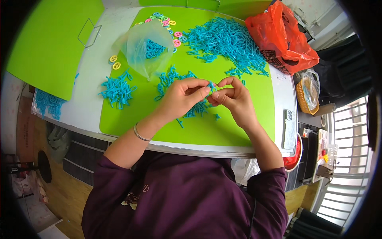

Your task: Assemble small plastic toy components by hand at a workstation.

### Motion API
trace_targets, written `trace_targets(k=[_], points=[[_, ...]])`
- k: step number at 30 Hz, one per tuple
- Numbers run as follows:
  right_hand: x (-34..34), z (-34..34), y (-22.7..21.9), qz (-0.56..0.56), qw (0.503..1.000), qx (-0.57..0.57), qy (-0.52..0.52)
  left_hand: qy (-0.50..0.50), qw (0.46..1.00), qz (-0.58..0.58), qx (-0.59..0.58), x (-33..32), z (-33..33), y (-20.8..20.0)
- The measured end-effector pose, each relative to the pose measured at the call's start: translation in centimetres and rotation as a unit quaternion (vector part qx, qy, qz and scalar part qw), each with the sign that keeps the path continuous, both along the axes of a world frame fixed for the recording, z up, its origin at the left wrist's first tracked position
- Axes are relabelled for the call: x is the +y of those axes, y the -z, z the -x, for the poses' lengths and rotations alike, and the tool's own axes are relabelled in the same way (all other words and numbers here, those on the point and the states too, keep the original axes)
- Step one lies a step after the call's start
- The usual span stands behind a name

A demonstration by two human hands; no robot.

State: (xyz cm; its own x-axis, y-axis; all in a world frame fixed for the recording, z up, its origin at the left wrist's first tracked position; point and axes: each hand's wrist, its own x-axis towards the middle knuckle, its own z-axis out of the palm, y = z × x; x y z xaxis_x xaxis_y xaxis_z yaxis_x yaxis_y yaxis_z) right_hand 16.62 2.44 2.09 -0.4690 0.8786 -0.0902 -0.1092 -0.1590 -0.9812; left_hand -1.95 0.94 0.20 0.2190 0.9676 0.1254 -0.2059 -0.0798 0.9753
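We see bright blue plastic pieces (227, 40) on a lime-green mat (223, 127), pink and yellow rings (177, 38), an orange-red bag (280, 38), maroon sleeves (119, 187).

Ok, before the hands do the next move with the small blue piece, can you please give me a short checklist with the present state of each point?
1. Blue plastic piece held between the fingertips of both hands: ok.
2. Left hand and right hand meet above the green mat, not above the table edge: ok.
3. More blue pieces close by: ok, a loose pile lies right under the hands.
4. Exact shape and facing of the held piece: cannot tell, too small.
5. Clear bag of pieces open and apart from the hands: ok.
6. Phone at the table's right edge, away from the hands: ok.
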Motion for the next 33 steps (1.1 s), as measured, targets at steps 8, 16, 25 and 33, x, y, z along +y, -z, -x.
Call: trace_targets(k=[8,16,25,33], points=[[2.6,-0.5,2.0,-0.419,0.853,-0.301,0.079,0.001,0.966,0.127,-0.226,1.1,2.1,-1.2],[3.7,0.1,3.4,-0.484,0.793,-0.369,0.031,-0.004,0.969,0.125,-0.213,1.3,2.4,-0.9],[3.0,-1.6,0.7,-0.089,0.981,-0.170,0.023,0.060,0.979,0.146,-0.129,1.2,2.1,-0.4],[2.4,-2.3,0.6,-0.028,0.995,-0.097,0.020,0.059,0.991,0.119,-0.028,0.8,1.1,-0.6]])
